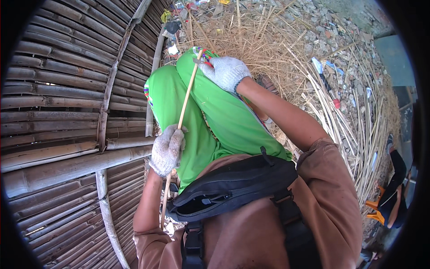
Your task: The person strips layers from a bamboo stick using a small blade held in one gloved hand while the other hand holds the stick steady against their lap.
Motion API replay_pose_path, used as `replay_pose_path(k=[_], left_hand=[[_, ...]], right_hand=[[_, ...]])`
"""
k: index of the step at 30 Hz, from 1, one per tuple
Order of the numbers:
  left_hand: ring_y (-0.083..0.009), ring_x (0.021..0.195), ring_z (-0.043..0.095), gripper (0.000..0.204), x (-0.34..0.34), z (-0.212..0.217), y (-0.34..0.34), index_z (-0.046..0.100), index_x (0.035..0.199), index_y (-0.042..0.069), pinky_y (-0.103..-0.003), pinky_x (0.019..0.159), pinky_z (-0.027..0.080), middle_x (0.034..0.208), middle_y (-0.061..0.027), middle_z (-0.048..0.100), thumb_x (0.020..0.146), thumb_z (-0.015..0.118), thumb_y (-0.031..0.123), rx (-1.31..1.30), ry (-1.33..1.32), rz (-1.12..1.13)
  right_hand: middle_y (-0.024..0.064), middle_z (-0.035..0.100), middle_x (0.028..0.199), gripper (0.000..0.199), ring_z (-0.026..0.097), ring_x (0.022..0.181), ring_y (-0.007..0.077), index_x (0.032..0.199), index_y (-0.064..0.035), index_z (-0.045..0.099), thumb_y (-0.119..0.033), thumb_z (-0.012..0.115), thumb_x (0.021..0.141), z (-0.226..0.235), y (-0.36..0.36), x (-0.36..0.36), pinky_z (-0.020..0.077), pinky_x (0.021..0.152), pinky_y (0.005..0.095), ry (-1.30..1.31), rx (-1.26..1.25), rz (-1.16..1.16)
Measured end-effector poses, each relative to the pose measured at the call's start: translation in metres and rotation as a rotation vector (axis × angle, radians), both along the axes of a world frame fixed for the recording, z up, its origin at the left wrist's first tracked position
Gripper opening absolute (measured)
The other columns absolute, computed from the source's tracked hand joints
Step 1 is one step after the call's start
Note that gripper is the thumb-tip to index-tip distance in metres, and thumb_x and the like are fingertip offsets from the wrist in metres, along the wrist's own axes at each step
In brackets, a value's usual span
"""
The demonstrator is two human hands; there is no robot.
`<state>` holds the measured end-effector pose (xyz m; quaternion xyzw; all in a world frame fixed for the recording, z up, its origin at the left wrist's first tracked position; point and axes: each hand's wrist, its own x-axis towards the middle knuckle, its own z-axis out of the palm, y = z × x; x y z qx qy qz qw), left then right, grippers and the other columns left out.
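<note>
A long, thin bamboo strip (187, 96) runs slantwise over my green-clad left thigh, its far end near my knees. My left hand (167, 150), in a whitish knit glove, is closed round the strip's lower part, and the tail of the strip passes down beside my left forearm. My right hand (228, 74), in a similar glove, rests over my right knee. Its fingers are closed on a small grey blade (197, 61), which lies against the strip near the far end. The blade's handle is hidden by the glove.
A bamboo slat wall (58, 96) stands close on my left. Straw-like shavings (251, 40) and rubble cover the ground ahead. Many pale strips (345, 130) lie in a heap to my right. Beyond them, a person (395, 197) is near an orange plastic seat (375, 210).
</note>
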<state>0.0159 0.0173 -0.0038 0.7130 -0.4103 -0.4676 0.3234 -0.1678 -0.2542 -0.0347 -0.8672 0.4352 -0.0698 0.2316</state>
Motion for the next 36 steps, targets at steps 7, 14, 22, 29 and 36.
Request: replay_pose_path(k=[7, 14, 22, 29, 36], left_hand=[[-0.0104, 0.051, 0.056, 0.033, -0.004, 0.019, 0.048, 0.071, 0.123, 0.003, -0.031, 0.048, 0.045, 0.067, -0.0022, 0.060, 0.116, 0.052, 0.029, 0.049, -0.112, -0.013], [-0.0074, 0.046, 0.050, 0.033, -0.013, 0.013, 0.039, 0.062, 0.130, 0.002, -0.025, 0.040, 0.039, 0.074, -0.0011, 0.059, 0.116, 0.054, 0.030, 0.051, 0.184, 0.145], [-0.0080, 0.045, 0.048, 0.034, -0.001, 0.002, -0.004, 0.066, 0.125, 0.002, -0.027, 0.039, 0.037, 0.072, 0.0001, 0.059, 0.116, 0.053, 0.032, 0.047, 0.200, 0.061], [-0.0079, 0.048, 0.048, 0.034, 0.000, 0.006, -0.012, 0.069, 0.120, 0.002, -0.028, 0.043, 0.039, 0.069, 0.0006, 0.057, 0.116, 0.052, 0.032, 0.038, 0.109, 0.050], [-0.0067, 0.049, 0.048, 0.030, -0.001, 0.015, 0.042, 0.066, 0.125, 0.005, -0.026, 0.044, 0.038, 0.070, 0.0009, 0.059, 0.117, 0.051, 0.029, 0.042, 0.070, 0.068]], right_hand=[[0.0279, 0.078, 0.107, 0.078, 0.077, 0.100, 0.0461, 0.106, -0.0072, 0.081, -0.071, 0.036, 0.109, -0.018, -0.008, 0.005, 0.0596, 0.091, 0.0593, -0.045, 0.006, -0.073], [0.0283, 0.077, 0.102, 0.069, 0.076, 0.095, 0.0478, 0.115, -0.0059, 0.076, -0.066, 0.043, 0.110, -0.022, 0.004, -0.002, 0.0591, 0.087, 0.0597, -0.158, -0.070, -0.125], [0.0264, 0.080, 0.101, 0.080, 0.078, 0.093, 0.0440, 0.100, -0.0075, 0.080, -0.073, 0.035, 0.109, -0.005, 0.000, 0.001, 0.0607, 0.088, 0.0595, -0.014, -0.061, -0.011], [0.0271, 0.079, 0.105, 0.082, 0.078, 0.098, 0.0438, 0.100, -0.0095, 0.081, -0.074, 0.032, 0.108, -0.006, -0.003, 0.002, 0.0604, 0.090, 0.0599, 0.004, -0.029, 0.008], [0.0277, 0.078, 0.105, 0.068, 0.076, 0.098, 0.0478, 0.109, -0.0067, 0.078, -0.065, 0.042, 0.109, -0.009, -0.007, 0.003, 0.0587, 0.090, 0.0601, -0.023, 0.019, -0.089]])
